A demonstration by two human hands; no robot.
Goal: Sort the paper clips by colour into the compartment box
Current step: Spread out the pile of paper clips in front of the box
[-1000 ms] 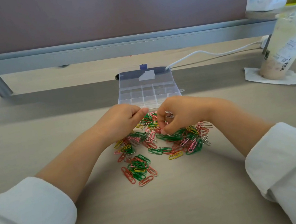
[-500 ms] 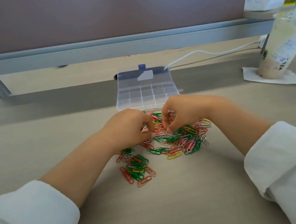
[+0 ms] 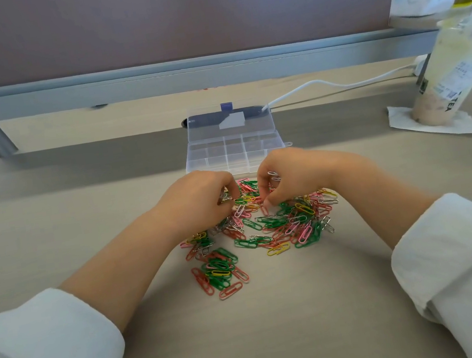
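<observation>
Now: right hand (image 3: 293, 179) curled round a few silver clips (image 3: 273, 175); left hand (image 3: 201, 200) has its fingers curled into the paper clips (image 3: 267, 229), grip unclear. Compartment box (image 3: 233, 148) lies open just beyond the 2 hands, long axis crosswise; right hand looks nearer.

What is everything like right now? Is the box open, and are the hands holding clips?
compartment box: lid open, compartments look empty.
paper clips: loose, colours mixed, piled on the desk.
left hand: fingers curled in the pile; grip unclear.
right hand: holding silver clips.
drink cup: upright on a napkin.
</observation>
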